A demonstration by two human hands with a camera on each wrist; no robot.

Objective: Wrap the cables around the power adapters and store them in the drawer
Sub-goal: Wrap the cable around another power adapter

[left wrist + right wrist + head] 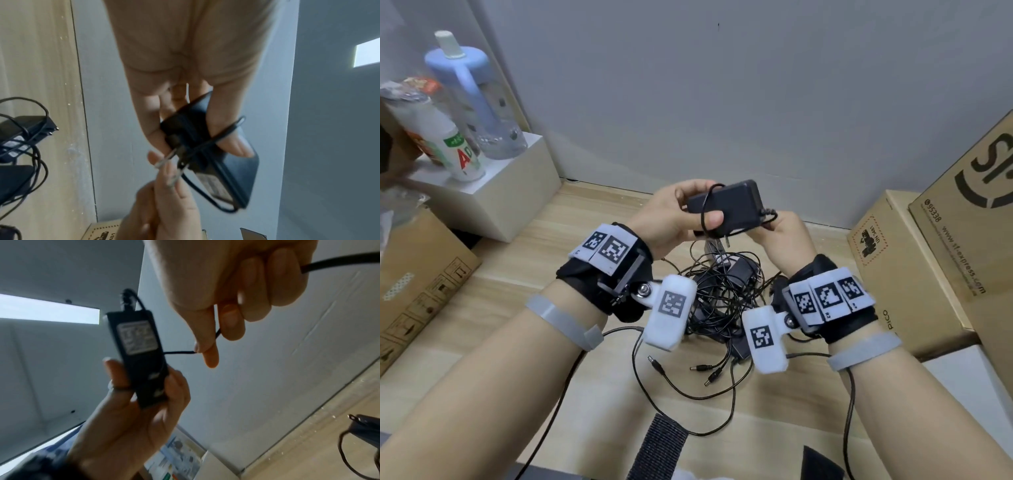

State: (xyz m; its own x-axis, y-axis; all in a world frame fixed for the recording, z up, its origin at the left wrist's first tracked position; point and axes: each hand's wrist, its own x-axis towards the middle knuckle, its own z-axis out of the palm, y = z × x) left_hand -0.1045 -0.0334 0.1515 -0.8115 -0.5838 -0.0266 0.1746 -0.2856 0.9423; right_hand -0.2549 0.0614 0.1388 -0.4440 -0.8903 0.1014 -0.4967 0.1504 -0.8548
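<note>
A black power adapter [729,205] is held up above the wooden surface, gripped by my left hand [674,216] with the thumb across one turn of its thin black cable [703,205]. My right hand [784,229] pinches the cable close to the adapter's right end. The left wrist view shows the adapter [232,168] with cable looped over my thumb and its metal prongs near the right hand's fingers [164,175]. The right wrist view shows the adapter's label side [137,337] and the cable [179,352] running to my pinching fingers [207,344].
A tangled pile of more black adapters and cables [722,294] lies on the wooden surface below my hands, with loose plugs [702,368] nearer me. Cardboard boxes [928,246] stand right, another box [421,274] left. Bottles [465,102] sit on a white box [493,192].
</note>
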